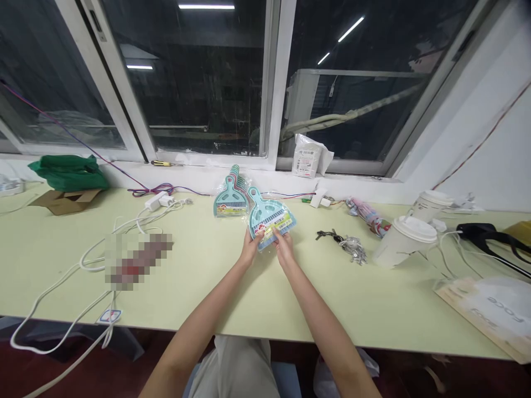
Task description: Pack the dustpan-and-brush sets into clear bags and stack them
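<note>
Between my two hands is a packaged mini dustpan and brush set [269, 213], light teal with a blue bristle row and a yellow label, wrapped in clear film. My left hand [250, 247] grips its lower left edge, and my right hand [284, 246] pinches the lower edge further right. The set is tilted, its handle loop pointing up and to the left. Just behind it on the left, a stack of similar dustpan sets [230, 200] leans by the wall, with teal, red and other edges showing at the handles.
White cables [89, 260] and a blurred patch [139, 262] lie left. Behind are a green bag [68, 172] on cardboard [62, 201] and a screwdriver [161, 163]. To the right are keys [332, 236], a folded umbrella [367, 215], paper cups [404, 243] and a flat package [489, 309].
</note>
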Demonstrator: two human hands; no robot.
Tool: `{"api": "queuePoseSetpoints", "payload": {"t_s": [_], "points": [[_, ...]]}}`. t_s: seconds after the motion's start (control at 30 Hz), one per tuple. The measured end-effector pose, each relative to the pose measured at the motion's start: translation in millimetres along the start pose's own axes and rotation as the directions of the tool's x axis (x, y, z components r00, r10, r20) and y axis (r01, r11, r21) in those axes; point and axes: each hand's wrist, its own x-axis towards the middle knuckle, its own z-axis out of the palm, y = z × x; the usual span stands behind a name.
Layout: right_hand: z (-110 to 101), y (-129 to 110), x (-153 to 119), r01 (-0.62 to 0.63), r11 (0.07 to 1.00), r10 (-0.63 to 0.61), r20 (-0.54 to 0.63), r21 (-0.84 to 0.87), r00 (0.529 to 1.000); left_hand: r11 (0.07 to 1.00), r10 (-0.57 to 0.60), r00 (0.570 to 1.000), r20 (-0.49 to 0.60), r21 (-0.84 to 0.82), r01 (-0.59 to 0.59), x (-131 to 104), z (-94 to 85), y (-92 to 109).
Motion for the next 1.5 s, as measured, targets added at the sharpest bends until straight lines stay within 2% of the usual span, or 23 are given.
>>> {"api": "queuePoseSetpoints", "payload": {"t_s": [0.1, 0.17, 0.23, 0.27, 0.3, 0.33, 0.37, 0.43, 0.47, 0.57, 0.67, 0.7, 0.73, 0.77, 0.8, 0.87, 0.93, 1.0, 1.07, 1.17, 1.27, 1.37, 1.5], "points": [[2, 3, -4, 0.027, 0.999, -0.027, -0.021, 0.019, 0.999, 0.999, -0.031, 0.999, -0.023, -0.013, 0.031, -1, -2.1, -4], [2, 4, -4, 0.053, 0.998, -0.050, -0.083, 0.029, 0.995, 0.987, -0.149, 0.988, 0.051, -0.052, 0.151, -4, -2.3, -9], [-1, 1, -2, 0.088, 0.996, -0.083, -0.127, 0.030, 0.988, 0.939, -0.309, 0.923, 0.228, -0.081, 0.334, -6, -0.9, -13], [-3, -1, -1, 0.104, 0.994, -0.099, -0.132, 0.029, 0.986, 0.912, -0.357, 0.882, 0.307, -0.088, 0.400, -6, 0.2, -13], [-4, -3, 1, 0.116, 0.993, -0.111, -0.124, 0.029, 0.986, 0.900, -0.365, 0.864, 0.347, -0.104, 0.422, -5, 1.1, -13], [-5, -3, 2, 0.122, 0.992, -0.118, -0.108, 0.027, 0.987, 0.909, -0.334, 0.878, 0.343, -0.130, 0.397, -4, 1.7, -13], [-6, -2, 4, 0.121, 0.992, -0.118, -0.089, 0.023, 0.989, 0.929, -0.281, 0.911, 0.301, -0.152, 0.337, -2, 1.5, -11], [-6, 3, 7, 0.090, 0.996, -0.090, -0.063, 0.005, 0.994, 0.972, -0.167, 0.972, 0.162, -0.141, 0.191, 4, -1.3, -10], [-6, 6, 9, 0.060, 0.998, -0.061, -0.051, -0.010, 0.997, 0.985, -0.130, 0.986, 0.105, -0.104, 0.141, 7, -4.1, -10], [-13, 10, 18, -0.100, 0.989, 0.105, 0.040, -0.111, 0.994, 0.994, -0.106, 0.994, 0.007, 0.020, 0.106, 17, -17.4, -10], [-32, -1, 30, -0.229, 0.909, 0.283, 0.112, -0.349, 0.953, 0.981, -0.185, 0.983, -0.009, 0.049, 0.185, 26, -35.6, -6], [-40, -8, 33, -0.200, 0.876, 0.263, 0.087, -0.438, 0.961, 0.971, -0.233, 0.973, -0.004, 0.047, 0.233, 28, -42.3, -3], [-48, -15, 36, -0.116, 0.846, 0.178, 0.072, -0.520, 0.981, 0.959, -0.280, 0.960, 0.000, 0.041, 0.280, 30, -49.0, 1], [-55, -23, 37, 0.014, 0.805, 0.052, 0.093, -0.593, 0.994, 0.947, -0.318, 0.948, -0.002, 0.032, 0.318, 32, -55.4, 4], [-61, -29, 37, 0.162, 0.744, -0.077, 0.158, -0.648, 0.984, 0.938, -0.347, 0.938, -0.004, 0.018, 0.347, 33, -61.3, 8], [-65, -38, 34, 0.425, 0.603, -0.222, 0.369, -0.676, 0.902, 0.924, -0.381, 0.925, 0.000, -0.019, 0.381, 34, -70.5, 12], [-61, -41, 30, 0.554, 0.529, -0.230, 0.519, -0.643, 0.823, 0.911, -0.409, 0.912, 0.027, -0.045, 0.410, 34, -75.2, 12], [-54, -39, 27, 0.587, 0.534, -0.251, 0.549, -0.608, 0.797, 0.896, -0.437, 0.897, 0.064, -0.048, 0.441, 33, -75.8, 10], [-47, -36, 26, 0.583, 0.575, -0.280, 0.532, -0.574, 0.799, 0.886, -0.459, 0.884, 0.095, -0.030, 0.463, 32, -74.5, 9], [-46, -33, 28, 0.509, 0.656, -0.234, 0.491, -0.557, 0.839, 0.870, -0.491, 0.858, 0.154, 0.037, 0.491, 28, -73.5, 10], [-53, -31, 32, 0.409, 0.725, -0.207, 0.390, -0.555, 0.897, 0.848, -0.529, 0.812, 0.246, 0.121, 0.516, 24, -72.5, 12], [-60, -27, 36, 0.383, 0.719, -0.241, 0.309, -0.580, 0.920, 0.843, -0.538, 0.790, 0.295, 0.171, 0.510, 19, -66.7, 12], [-63, -21, 39, 0.398, 0.682, -0.301, 0.260, -0.613, 0.918, 0.860, -0.510, 0.807, 0.299, 0.185, 0.476, 12, -56.3, 12]]}}
